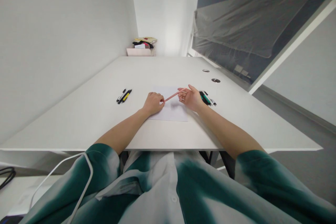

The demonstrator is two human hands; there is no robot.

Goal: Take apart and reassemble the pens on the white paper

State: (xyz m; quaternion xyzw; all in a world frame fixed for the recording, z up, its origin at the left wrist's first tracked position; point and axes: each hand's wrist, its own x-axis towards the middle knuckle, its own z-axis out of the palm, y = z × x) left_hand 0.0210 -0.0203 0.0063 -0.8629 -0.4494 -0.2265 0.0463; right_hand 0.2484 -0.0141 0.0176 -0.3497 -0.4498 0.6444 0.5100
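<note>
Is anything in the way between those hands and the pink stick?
Nothing I can see. The left hand pinches one end of the pink stick, and the right hand is right at the other end. The white paper lies underneath, and the pens are off to the side.

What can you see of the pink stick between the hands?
The pink stick is thin and straight; its material is unclear. It slants over the white paper, its left end pinched by the left hand, its right end rising to the loosely curled fingers of the right hand. Whether those fingers grip it is hard to tell.
</note>
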